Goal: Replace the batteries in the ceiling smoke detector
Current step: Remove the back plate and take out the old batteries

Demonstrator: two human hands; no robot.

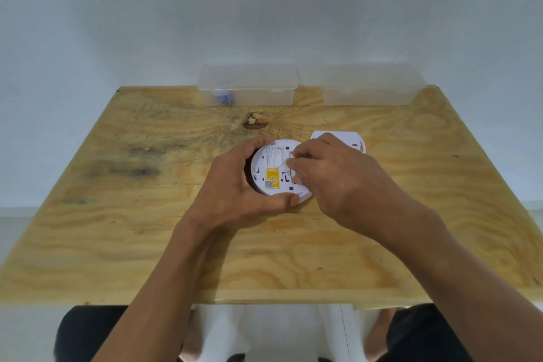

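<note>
Fingers (296,157) of our right hand (338,182) press together inside the smoke detector's (273,167) back; whether they pinch a battery, we cannot tell. Our left hand (235,188) grips it on the table (117,214). Spare batteries (225,100) wait in the box (249,82); next needs a clean lift-out

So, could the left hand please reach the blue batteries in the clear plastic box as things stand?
Probably yes, once it lets go: the left hand is occupied gripping the round white smoke detector, but the bare wooden table lies open towards the blue batteries in the lidless-looking clear plastic box.
</note>
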